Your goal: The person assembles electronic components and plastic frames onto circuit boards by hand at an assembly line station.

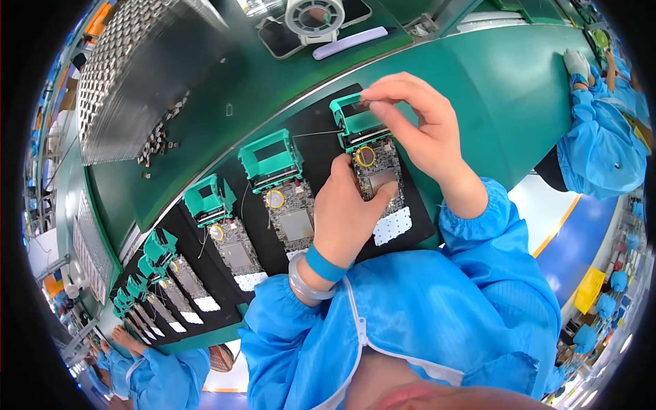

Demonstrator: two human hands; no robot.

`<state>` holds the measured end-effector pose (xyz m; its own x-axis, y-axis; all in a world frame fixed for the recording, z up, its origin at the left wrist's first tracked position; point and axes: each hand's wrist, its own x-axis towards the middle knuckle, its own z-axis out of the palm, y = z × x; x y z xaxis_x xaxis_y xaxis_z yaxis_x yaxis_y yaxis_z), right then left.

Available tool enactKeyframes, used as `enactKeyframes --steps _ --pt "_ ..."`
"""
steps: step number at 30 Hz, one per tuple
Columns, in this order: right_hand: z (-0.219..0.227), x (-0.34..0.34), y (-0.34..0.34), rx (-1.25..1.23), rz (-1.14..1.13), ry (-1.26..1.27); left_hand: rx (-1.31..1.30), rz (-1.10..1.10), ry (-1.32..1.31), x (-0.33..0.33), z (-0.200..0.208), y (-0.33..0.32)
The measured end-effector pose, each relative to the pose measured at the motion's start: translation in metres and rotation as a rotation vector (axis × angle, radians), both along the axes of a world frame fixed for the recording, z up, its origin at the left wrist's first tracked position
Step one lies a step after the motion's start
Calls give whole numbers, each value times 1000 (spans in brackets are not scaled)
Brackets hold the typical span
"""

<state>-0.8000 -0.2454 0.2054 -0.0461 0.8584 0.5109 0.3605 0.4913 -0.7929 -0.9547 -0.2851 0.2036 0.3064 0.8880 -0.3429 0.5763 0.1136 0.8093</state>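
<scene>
On the black mat (320,147), a circuit board (386,167) is clasped between the left hand's (343,215) thumb and fingers, while at its green frame (357,124) the right hand (428,123) is nearly pinched, its hold unclear, so the frame could be wrenched if tugged unevenly.

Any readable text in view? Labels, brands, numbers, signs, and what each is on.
None legible.
Circuit board at the left hand: any markings too small to read.
Yellow sheet at far right: too blurred to read.
Lilac tool: no lettering I can make out.
</scene>
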Motion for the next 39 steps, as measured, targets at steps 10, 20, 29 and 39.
enactKeyframes --steps 10,20,29,39 --pt "2 2 -5 -63 154 -55 -67 232 -786 -16 -15 6" --pt "1 -6 -5 9 259 -125 -64 264 -812 -21 -12 7" --pt "1 -7 -6 -42 226 -117 -64 249 -825 -23 -13 6" --pt "3 -6 -8 -120 253 -81 -76 247 -841 -24 -12 5"
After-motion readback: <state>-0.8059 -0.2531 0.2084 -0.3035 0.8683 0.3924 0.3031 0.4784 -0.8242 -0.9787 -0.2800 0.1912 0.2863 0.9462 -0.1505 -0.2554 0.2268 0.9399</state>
